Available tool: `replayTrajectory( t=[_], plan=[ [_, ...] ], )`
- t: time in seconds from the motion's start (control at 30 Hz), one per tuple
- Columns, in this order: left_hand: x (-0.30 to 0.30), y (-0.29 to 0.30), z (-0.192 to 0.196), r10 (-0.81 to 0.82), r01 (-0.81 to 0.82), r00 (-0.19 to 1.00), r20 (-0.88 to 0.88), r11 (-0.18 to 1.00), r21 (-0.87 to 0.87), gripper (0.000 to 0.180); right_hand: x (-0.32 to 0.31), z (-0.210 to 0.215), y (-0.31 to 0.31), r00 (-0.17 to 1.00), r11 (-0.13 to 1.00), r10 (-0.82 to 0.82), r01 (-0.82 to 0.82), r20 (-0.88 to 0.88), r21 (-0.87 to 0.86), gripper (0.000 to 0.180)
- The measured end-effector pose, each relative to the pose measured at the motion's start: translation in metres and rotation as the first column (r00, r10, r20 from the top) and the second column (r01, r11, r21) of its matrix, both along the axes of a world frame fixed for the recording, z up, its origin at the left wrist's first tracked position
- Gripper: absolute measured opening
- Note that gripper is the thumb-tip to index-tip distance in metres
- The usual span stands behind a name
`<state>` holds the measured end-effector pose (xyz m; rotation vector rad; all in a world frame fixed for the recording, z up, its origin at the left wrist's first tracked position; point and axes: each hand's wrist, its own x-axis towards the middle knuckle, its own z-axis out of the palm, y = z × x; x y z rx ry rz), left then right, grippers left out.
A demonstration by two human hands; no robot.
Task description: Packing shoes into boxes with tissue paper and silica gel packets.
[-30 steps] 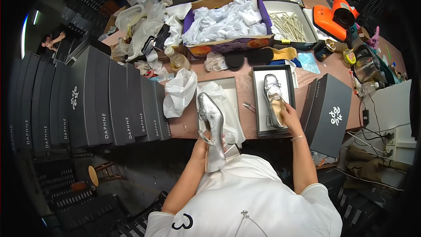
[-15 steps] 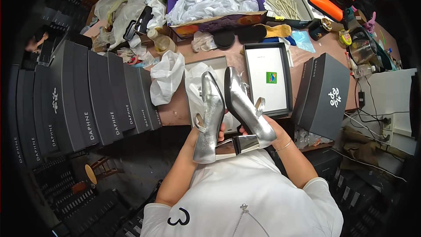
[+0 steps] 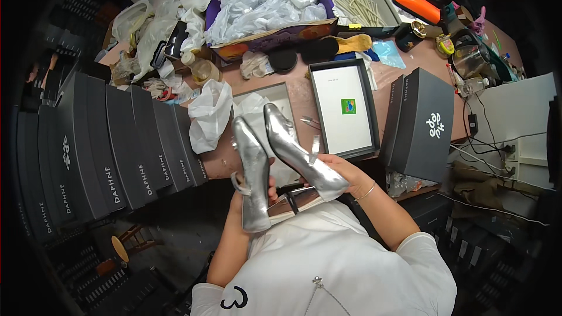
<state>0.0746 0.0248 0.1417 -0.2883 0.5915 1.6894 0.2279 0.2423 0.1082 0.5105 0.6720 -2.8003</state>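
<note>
Silver, metallic-finish, block-heeled strap shoes (image 3: 295, 152): to the near left of open, black-rimmed, white-lined rectangular box (image 3: 342, 134) | left hand (image 3: 272, 189), right hand (image 3: 346, 171): each grasping one shoe | risk: scuffed finish, if heels (image 3: 310, 198), apparently touching, rub together.

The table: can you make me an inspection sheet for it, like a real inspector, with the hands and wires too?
Surface: pink table, crowded; an open box shows a green sticker inside.
Job's things: two silver shoes, held side by side, toes pointing away from the person.
Clutter: crumpled paper, a bottle, a stuffed purple box.
Hands: left hand holds one shoe, right hand the other.
Cables: black and white, loosely crossing, at the right.
Surroundings: dark boxes in a row at the left; a stool.
</note>
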Motion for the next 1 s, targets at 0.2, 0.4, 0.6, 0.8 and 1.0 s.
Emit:
replayTrajectory(
  t=[0.2,0.4,0.6,0.8,1.0],
  plan=[
    [-0.006,-0.037,0.005,0.162,-0.162,0.983,-0.082,0.987,0.012,0.075,-0.067,-0.005,0.0,0.989,0.59,0.136,-0.132,0.063,0.796,0.044],
    [0.015,-0.053,0.003,0.195,-0.23,0.967,-0.164,0.945,-0.234,0.051,-0.12,-0.014,0.052,0.998,0.016,-0.011,0.064,-0.064,0.998,0.034],
    [-0.013,-0.057,0.024,0.094,-0.181,0.948,-0.305,0.946,-0.269,0.04,-0.197,-0.053,0.205,0.999,-0.823,0.008,-0.022,0.05,0.567,0.019],
    [-0.049,-0.015,0.034,0.37,-0.376,0.925,-0.085,0.858,-0.351,0.056,-0.207,-0.09,0.254,0.905,-0.915,0.09,-0.09,0.416,0.394,0.031],
    [-0.09,0.023,-0.018,0.483,-0.492,0.867,-0.121,0.868,-0.061,0.058,-0.225,-0.034,0.213,0.967,-0.699,0.248,0.216,-0.053,0.682,0.038]
  ],
)
